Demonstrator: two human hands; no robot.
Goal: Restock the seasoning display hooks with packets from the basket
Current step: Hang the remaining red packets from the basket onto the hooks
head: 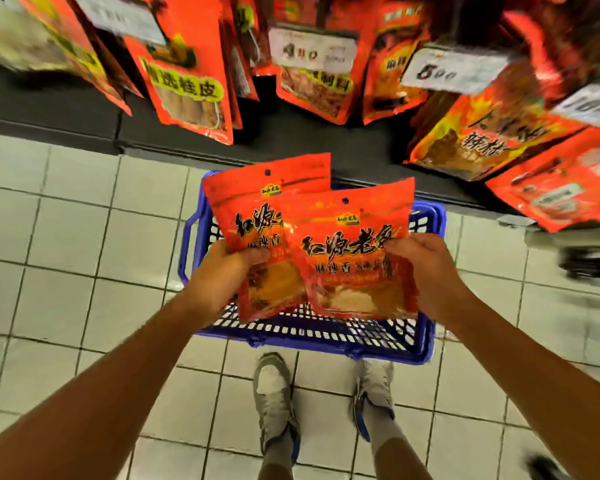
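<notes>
Seasoning display [194,81] fills the top of the view, red packets hanging in blurred rows with price tags [312,50] in front, hooks themselves not clearly visible. Below on the tiled floor [66,237] sits the blue basket [309,336], between display base and the person's shoes [274,386]. Over the basket both hands hold stock: left hand [222,278] closed on the left packet [253,206], right hand [426,268] closed on the right packet [354,237], which overlaps the left one. Hang holes face up. Step looks like pick done, carry to hook pending. Next move calls for lifting to a matching row and threading each hole onto its hook.
</notes>
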